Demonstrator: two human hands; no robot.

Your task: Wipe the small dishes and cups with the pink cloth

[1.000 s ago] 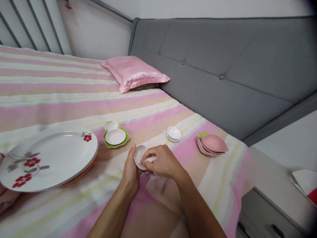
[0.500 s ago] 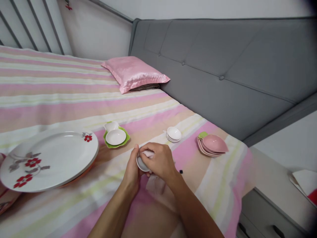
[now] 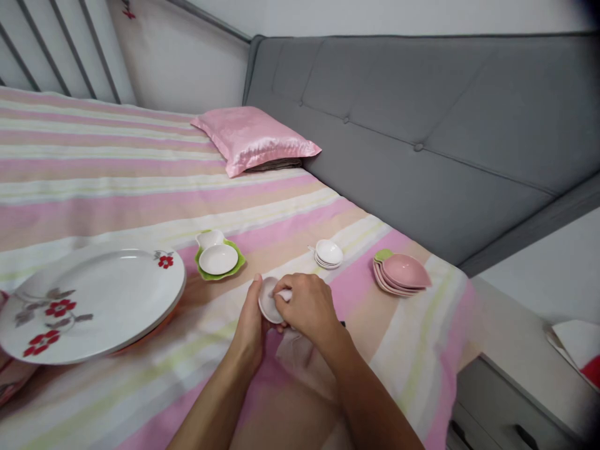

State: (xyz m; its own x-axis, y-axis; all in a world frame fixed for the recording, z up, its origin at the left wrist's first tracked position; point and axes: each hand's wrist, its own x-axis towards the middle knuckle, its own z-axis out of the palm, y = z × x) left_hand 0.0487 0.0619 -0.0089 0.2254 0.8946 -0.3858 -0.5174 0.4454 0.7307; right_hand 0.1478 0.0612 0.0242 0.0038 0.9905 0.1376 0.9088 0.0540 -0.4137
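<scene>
My left hand (image 3: 250, 328) is closed around the edge of a small round white dish (image 3: 267, 305), which is tilted toward me. My right hand (image 3: 310, 306) pinches a thin whitish cloth (image 3: 294, 349) and presses part of it inside the dish; the rest hangs beneath the hand. Just beyond, a stack of small white dishes (image 3: 329, 252) sits on the bed. To the left, a white gourd-shaped dish (image 3: 218, 258) rests on a green leaf-shaped dish (image 3: 238, 265). The fingers of my left hand under the dish are partly hidden.
Large white plates with red flowers (image 3: 110, 281) lie at the left. On the right stand stacked pink dishes (image 3: 405, 270). A pink pillow (image 3: 257, 139) lies by the grey headboard (image 3: 375, 106). A bedside cabinet (image 3: 506, 387) adjoins the striped bedspread (image 3: 154, 215).
My right hand has shifted slightly to the right across the dish with the cloth, uncovering more of its inside. My left hand has stayed nearly still.
</scene>
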